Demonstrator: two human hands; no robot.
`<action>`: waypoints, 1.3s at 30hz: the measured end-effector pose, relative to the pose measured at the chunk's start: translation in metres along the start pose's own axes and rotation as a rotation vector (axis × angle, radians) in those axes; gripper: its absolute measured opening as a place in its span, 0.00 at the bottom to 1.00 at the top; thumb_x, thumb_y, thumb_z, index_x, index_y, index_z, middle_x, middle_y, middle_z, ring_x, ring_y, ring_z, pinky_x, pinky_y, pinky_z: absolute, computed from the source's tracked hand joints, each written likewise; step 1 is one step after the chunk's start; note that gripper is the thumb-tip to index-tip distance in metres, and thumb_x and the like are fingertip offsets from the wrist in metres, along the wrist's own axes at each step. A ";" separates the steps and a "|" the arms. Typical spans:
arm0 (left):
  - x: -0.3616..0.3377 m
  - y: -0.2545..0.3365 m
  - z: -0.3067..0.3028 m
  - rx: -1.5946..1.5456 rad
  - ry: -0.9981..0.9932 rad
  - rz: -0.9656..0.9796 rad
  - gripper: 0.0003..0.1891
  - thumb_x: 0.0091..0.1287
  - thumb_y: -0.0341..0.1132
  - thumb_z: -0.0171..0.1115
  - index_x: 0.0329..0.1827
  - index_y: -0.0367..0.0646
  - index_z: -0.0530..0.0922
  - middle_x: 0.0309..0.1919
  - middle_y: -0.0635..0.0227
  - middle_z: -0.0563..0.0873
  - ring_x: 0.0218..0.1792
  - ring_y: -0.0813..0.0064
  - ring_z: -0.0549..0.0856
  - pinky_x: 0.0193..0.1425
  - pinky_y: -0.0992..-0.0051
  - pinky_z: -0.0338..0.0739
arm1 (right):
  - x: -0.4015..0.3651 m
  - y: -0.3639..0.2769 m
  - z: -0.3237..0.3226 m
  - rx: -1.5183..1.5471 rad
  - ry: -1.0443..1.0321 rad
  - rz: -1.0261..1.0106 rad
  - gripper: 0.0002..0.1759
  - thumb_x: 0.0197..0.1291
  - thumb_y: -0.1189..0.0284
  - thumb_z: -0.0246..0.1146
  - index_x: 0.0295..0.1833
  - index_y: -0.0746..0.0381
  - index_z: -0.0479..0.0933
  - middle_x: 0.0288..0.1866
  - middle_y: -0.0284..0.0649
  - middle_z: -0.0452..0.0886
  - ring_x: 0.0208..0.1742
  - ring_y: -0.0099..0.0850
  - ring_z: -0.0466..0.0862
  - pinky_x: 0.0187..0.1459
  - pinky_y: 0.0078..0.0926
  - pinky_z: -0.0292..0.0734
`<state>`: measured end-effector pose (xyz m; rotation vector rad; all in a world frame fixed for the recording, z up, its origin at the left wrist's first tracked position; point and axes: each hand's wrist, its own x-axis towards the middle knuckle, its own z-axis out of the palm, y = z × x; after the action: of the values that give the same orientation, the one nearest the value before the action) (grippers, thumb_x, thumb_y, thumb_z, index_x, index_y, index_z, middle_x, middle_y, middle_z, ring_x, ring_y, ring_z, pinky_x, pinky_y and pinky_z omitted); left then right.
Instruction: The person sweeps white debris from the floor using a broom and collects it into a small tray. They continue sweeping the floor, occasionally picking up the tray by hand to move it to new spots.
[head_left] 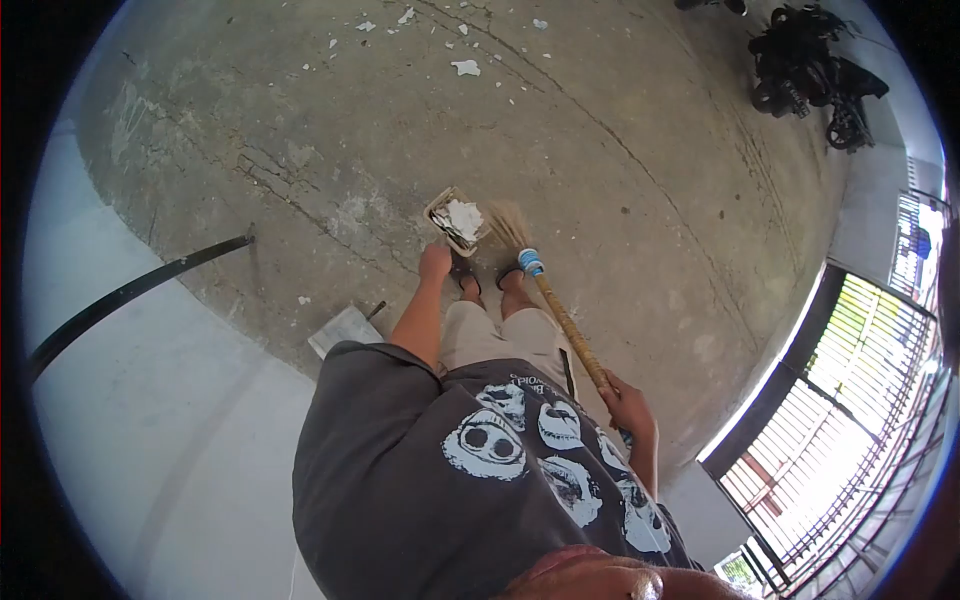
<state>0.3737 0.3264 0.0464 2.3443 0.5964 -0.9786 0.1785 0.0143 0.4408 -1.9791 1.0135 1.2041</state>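
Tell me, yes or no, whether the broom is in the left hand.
No, the right hand grips the broom, while the left hand holds the basket.

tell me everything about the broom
The broom has a long, slanted yellowish-brown handle, perhaps bamboo, with a blue-and-white band above pale, straw-like bristles. The right hand grips it near its upper end. The bristles fan out beside the basket; whether they touch the floor is unclear.
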 end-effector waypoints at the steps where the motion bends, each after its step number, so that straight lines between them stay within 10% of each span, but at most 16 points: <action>1: -0.006 -0.006 -0.012 -0.007 0.035 -0.031 0.19 0.65 0.42 0.52 0.47 0.34 0.78 0.47 0.47 0.82 0.50 0.49 0.80 0.50 0.56 0.74 | 0.000 0.002 0.000 0.029 0.034 -0.007 0.26 0.62 0.65 0.58 0.67 0.53 0.67 0.26 0.45 0.80 0.14 0.29 0.77 0.19 0.29 0.75; 11: -0.007 -0.065 -0.028 -0.114 0.041 0.070 0.20 0.64 0.45 0.55 0.47 0.35 0.77 0.44 0.46 0.82 0.47 0.49 0.81 0.50 0.57 0.74 | 0.024 -0.024 0.004 -0.029 0.077 -0.021 0.26 0.64 0.64 0.55 0.68 0.56 0.65 0.27 0.48 0.80 0.16 0.34 0.80 0.22 0.32 0.77; 19: 0.004 -0.056 -0.029 0.033 0.021 0.019 0.18 0.65 0.41 0.53 0.48 0.34 0.76 0.46 0.48 0.82 0.49 0.50 0.81 0.50 0.56 0.75 | 0.048 -0.033 0.061 -0.431 0.000 -0.124 0.26 0.63 0.62 0.53 0.65 0.58 0.64 0.39 0.56 0.81 0.43 0.54 0.81 0.44 0.52 0.75; 29: 0.023 -0.065 0.008 -0.050 0.180 0.062 0.20 0.62 0.41 0.56 0.47 0.31 0.75 0.43 0.44 0.82 0.49 0.46 0.80 0.52 0.55 0.73 | 0.034 -0.028 0.057 -0.349 -0.126 -0.239 0.31 0.62 0.57 0.56 0.69 0.56 0.61 0.37 0.59 0.80 0.42 0.54 0.81 0.42 0.50 0.74; 39: 0.021 -0.050 -0.019 -0.120 -0.123 -0.085 0.25 0.65 0.41 0.54 0.60 0.30 0.69 0.54 0.45 0.78 0.56 0.50 0.77 0.58 0.59 0.72 | 0.029 -0.044 0.046 -0.469 -0.157 -0.270 0.30 0.63 0.55 0.55 0.69 0.51 0.61 0.37 0.59 0.80 0.41 0.54 0.81 0.41 0.49 0.74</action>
<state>0.3680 0.3805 0.0277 2.1514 0.6910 -1.0859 0.2040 0.0655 0.4006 -2.2346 0.3874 1.5094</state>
